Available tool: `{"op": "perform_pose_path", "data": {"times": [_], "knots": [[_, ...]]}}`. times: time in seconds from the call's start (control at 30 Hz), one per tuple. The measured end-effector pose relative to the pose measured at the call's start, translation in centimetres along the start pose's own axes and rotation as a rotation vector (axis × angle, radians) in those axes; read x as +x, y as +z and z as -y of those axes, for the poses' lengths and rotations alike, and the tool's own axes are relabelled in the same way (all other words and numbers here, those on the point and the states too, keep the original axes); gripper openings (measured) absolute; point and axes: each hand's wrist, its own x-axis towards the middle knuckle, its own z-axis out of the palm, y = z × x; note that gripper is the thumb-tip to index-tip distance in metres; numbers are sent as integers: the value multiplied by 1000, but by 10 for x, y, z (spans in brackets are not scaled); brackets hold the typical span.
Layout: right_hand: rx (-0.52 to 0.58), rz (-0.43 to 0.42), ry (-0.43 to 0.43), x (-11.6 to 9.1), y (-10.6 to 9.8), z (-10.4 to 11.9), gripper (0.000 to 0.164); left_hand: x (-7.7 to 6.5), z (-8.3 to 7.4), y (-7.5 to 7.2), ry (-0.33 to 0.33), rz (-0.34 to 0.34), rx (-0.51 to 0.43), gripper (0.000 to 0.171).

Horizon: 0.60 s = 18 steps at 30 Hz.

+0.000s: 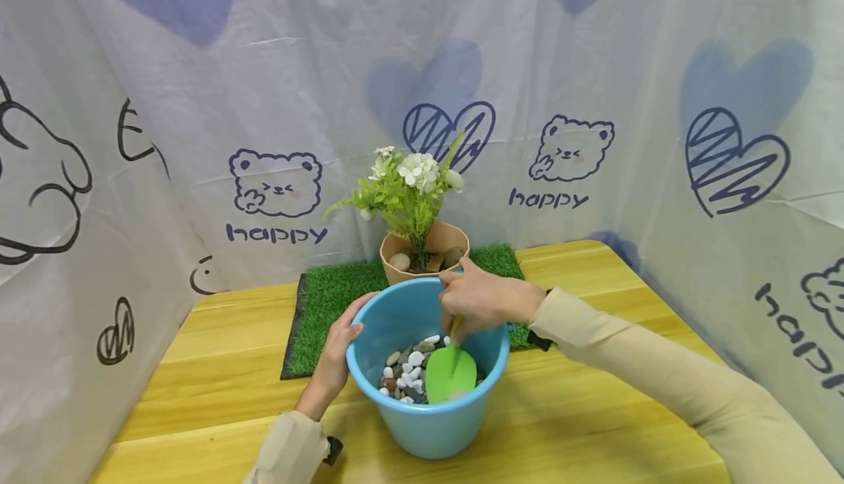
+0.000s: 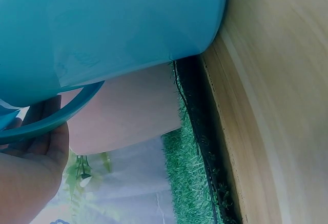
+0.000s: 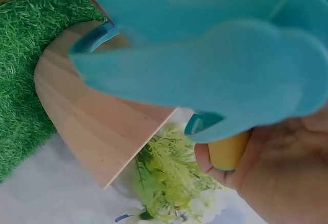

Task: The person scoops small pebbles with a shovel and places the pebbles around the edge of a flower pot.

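Note:
A light-blue bucket (image 1: 428, 431) stands upright on the table, with white, grey and brown pebbles (image 1: 410, 375) inside. At its left side my left hand (image 1: 338, 345) grips the rim, thumb over the top edge; the left wrist view has the fingers behind a blue curved band (image 2: 56, 119). My right hand (image 1: 486, 298) reaches over the far right rim and holds a small shovel by its yellow handle (image 3: 228, 151). The shovel's green blade (image 1: 451, 375) points down into the bucket, over the pebbles. Its tip overlaps the near inner wall in the head view.
Directly behind the bucket, a beige-pink flowerpot (image 1: 395, 273) holds stones and a plant with white flowers (image 1: 417, 176). It stands on a green artificial-grass mat (image 1: 316, 315). Wooden tabletop (image 1: 587, 403) extends to both sides, and a printed white curtain (image 1: 297, 74) hangs around it.

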Motion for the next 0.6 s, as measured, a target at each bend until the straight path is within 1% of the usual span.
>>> {"op": "perform_pose_path", "data": {"times": [0.27,0.43,0.5,0.6], "knots": [[57,-30,-55,-2,-1,1,18,1,1,-2,-5,-1,10,57],[74,-21,-26,-6,-3,1,17,0,1,-1,-12,0,7,56],[110,-13,0,-9,-3,-1,17,0,2,-1,-13,-1,12,56],[170,-33,36,-12,-4,-4,17,0,2,-1,-11,-1,21,56]]}}
